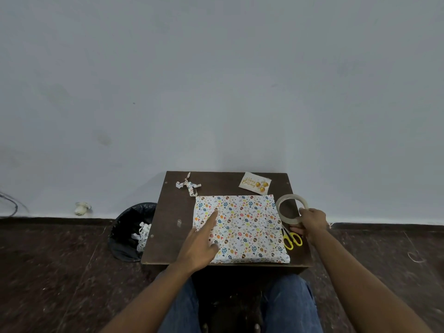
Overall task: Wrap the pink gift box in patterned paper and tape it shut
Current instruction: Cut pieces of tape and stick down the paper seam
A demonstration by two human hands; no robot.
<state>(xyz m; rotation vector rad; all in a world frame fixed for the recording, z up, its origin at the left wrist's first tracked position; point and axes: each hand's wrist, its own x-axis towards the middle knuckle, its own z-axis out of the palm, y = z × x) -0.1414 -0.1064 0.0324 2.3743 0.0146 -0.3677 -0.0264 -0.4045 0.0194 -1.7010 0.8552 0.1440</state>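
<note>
- Right now the person sits at a small dark wooden table (173, 212) pushed against a pale wall, knees in blue jeans just under its near edge.
- The gift box (240, 228) lies flat in the middle of the table, covered in white patterned paper printed with coloured eggs, hearts and leaves; no pink shows through anywhere I can see.
- The left hand (200, 246) lies on the left part of the wrapped box, index finger stretched out straight across the paper and pointing towards the far side, the other fingers loosely bent; it grips nothing.
- The right hand (310, 223) holds a roll of tape (292, 209) beside the box's right edge, fingers curled around the near part of the ring, which stands tilted with its hole facing the camera.
- Yellow-handled scissors (292, 240) lie on the table just beside the box's right edge, below the tape roll and near the right hand.
- A "Happy Birthday" card (254, 183) with gold balloons lies near the far right corner of the table, apart from the box.
- A crumpled strip of patterned paper scrap (188, 185) lies near the far left corner, just off the box's corner.
- On the floor to the left of the table stands a black bin (125, 234) with a dark liner, holding more paper scraps.
</note>
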